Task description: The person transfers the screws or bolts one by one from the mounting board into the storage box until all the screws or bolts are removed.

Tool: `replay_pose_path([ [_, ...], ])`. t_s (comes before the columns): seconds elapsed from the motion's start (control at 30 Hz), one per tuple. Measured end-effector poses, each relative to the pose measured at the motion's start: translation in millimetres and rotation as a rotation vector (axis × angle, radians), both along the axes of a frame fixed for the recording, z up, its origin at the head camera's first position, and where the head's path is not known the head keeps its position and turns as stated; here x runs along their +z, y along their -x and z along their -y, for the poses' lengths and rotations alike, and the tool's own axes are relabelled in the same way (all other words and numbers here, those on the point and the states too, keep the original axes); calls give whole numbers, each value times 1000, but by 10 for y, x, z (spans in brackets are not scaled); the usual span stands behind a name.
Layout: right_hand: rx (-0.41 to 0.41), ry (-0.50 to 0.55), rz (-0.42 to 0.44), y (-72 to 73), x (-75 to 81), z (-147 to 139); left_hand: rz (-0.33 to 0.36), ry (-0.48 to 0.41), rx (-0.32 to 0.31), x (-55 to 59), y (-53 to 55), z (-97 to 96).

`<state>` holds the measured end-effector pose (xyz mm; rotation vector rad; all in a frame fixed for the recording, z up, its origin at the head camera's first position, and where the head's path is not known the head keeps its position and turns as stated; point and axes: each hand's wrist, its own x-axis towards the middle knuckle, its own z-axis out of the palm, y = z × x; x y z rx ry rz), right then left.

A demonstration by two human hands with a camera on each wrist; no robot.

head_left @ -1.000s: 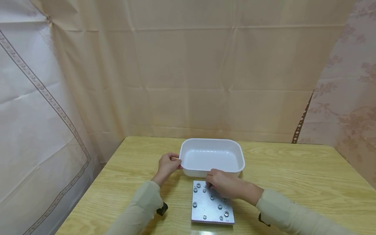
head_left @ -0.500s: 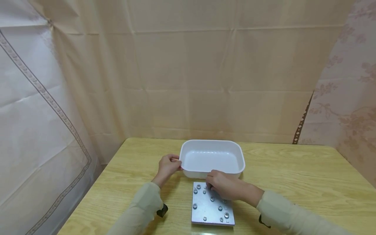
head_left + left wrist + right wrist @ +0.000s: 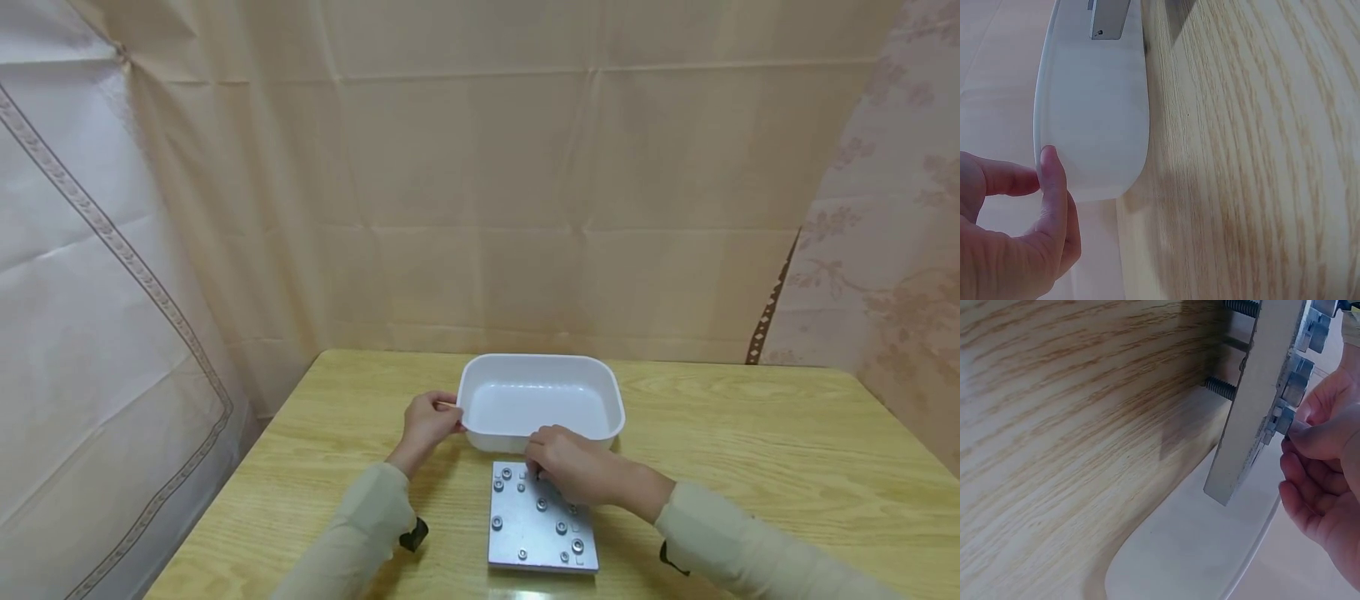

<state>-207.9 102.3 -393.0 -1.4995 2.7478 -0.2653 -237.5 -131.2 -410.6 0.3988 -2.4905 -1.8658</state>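
Observation:
My left hand (image 3: 426, 427) pinches the left rim of a white rectangular plastic basin (image 3: 536, 408), thumb on one side and fingers on the other, as the left wrist view also shows. In front of the basin lies a thick metal plate (image 3: 528, 533) carrying several socket-head bolts (image 3: 562, 528). My right hand (image 3: 568, 467) is over the plate's far edge. In the right wrist view its thumb and a finger pinch a bolt head (image 3: 1284, 420); the fingertips partly hide it. Threaded bolt shanks (image 3: 1219, 387) stick out of the plate's underside toward the table.
The wooden table (image 3: 735, 450) carries the basin and plate. A beige cloth (image 3: 487, 183) hangs behind its far edge, with a pale cloth (image 3: 90, 333) at the left and a floral one (image 3: 885, 275) at the right. A black strap (image 3: 414, 535) is at my left sleeve.
The right hand's knuckles have risen slightly while its fingers stay at the same bolt. The left hand, basin and plate have kept their places; the head view shifts very slightly.

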Motion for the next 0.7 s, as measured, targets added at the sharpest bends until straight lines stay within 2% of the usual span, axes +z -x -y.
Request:
replay_pose_path([
  [0.7, -1, -3, -14, -23, 145, 19, -14, -4, 2, -34, 10, 4],
])
